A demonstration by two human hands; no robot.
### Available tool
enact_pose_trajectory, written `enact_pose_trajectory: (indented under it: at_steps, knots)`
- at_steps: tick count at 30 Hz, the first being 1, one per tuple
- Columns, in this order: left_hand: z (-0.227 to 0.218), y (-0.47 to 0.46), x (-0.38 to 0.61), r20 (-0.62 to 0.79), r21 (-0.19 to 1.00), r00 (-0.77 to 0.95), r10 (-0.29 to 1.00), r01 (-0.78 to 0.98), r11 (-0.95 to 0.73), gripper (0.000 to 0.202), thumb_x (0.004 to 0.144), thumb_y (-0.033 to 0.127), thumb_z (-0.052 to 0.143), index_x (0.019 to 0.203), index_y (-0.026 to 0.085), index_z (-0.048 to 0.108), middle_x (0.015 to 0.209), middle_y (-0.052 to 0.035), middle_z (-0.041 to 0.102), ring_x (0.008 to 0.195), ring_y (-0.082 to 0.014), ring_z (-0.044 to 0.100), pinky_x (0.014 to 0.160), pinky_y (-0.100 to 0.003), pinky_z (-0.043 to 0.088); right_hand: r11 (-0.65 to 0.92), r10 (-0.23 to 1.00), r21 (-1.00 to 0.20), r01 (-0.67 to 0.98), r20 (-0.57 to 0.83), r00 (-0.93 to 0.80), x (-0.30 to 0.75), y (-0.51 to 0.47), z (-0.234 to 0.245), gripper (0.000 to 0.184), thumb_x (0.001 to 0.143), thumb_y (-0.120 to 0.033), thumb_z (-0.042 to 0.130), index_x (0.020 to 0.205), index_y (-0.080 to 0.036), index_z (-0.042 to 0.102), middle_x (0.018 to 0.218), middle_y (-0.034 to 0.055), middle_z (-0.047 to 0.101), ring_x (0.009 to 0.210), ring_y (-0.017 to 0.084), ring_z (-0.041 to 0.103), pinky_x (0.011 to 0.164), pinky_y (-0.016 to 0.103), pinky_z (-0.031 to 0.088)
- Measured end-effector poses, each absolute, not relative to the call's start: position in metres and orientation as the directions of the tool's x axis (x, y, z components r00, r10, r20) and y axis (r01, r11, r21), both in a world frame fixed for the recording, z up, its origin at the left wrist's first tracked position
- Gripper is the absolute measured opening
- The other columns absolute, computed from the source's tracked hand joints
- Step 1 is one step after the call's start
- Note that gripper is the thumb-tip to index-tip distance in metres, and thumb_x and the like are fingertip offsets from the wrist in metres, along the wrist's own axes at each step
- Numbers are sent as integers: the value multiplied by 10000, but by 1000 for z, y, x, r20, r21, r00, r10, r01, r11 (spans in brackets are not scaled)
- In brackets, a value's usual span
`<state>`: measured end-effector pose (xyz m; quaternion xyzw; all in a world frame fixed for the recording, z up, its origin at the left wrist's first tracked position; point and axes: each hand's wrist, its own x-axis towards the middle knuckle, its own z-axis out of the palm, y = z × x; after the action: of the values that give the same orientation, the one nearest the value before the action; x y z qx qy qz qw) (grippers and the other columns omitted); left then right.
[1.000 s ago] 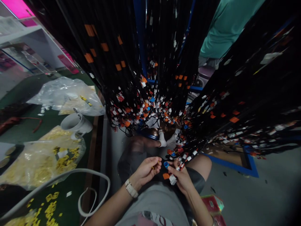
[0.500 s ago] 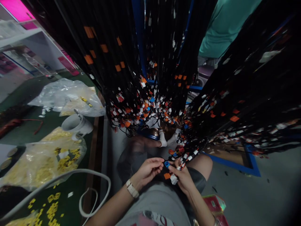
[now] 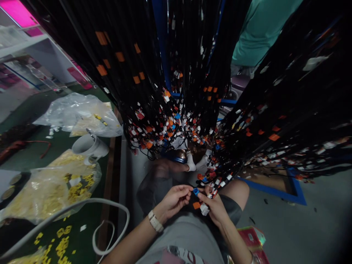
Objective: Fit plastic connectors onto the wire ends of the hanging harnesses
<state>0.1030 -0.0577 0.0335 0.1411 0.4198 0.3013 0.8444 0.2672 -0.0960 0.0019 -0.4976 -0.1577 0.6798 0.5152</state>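
Observation:
Over my lap, my right hand (image 3: 213,205) is closed around the end of a wire harness, its thumb against a blue connector (image 3: 196,191). An orange connector (image 3: 196,205) and a white connector (image 3: 204,209) hang below that thumb. My left hand (image 3: 176,200) is at the left side of the blue connector, thumb and forefinger pinched together. Whatever lies between those fingertips is too small to make out. From my right hand, black wires with white and orange connectors (image 3: 220,181) run up to the hanging bundles.
Black wire harnesses (image 3: 137,73) hang in thick bundles ahead and to the right. On the green table (image 3: 90,205) at left are a grey mug (image 3: 90,146), plastic bags of yellow parts (image 3: 49,187) and a thick white cable (image 3: 110,201). A person in a green shirt (image 3: 258,33) is beyond.
Both hands stay almost in place at the blue connector, with the left hand's pinch still beside it. The whole view has shifted very slightly.

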Motion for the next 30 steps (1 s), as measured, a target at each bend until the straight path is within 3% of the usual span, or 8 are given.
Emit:
enact_pose_trajectory:
  at_steps: [6,13,22,30]
  knots:
    - [34,-57,101,-630,493,482,609,-358,793,239,678,85,725,914,59,698,765,-63,644,617,-73,593,592,-149,490,-406,858,-733,-545,-511,48,269,-96,0,442,553,-241,831,607,-205,394,842,26,697,635,128,557,580,255,407]
    - [30,-59,101,-610,486,485,627,-396,779,219,743,176,703,925,55,692,769,-73,654,640,-85,618,625,-165,511,-401,865,-740,-540,-499,42,269,-96,1,433,575,-251,820,611,-205,391,842,18,699,629,119,545,591,249,403]
    - [35,-60,101,-620,449,492,611,-416,791,226,691,51,706,916,42,691,802,-85,670,647,-93,639,651,-170,524,-404,852,-735,-545,-520,69,268,-97,3,445,548,-246,834,598,-202,394,823,23,696,608,115,530,590,264,402]
    - [31,-61,101,-637,460,475,607,-398,794,229,682,102,746,896,58,678,866,-113,697,723,-122,672,664,-171,539,-391,861,-735,-554,-505,63,269,-97,1,429,565,-238,826,607,-204,400,815,17,695,626,120,541,591,262,402]
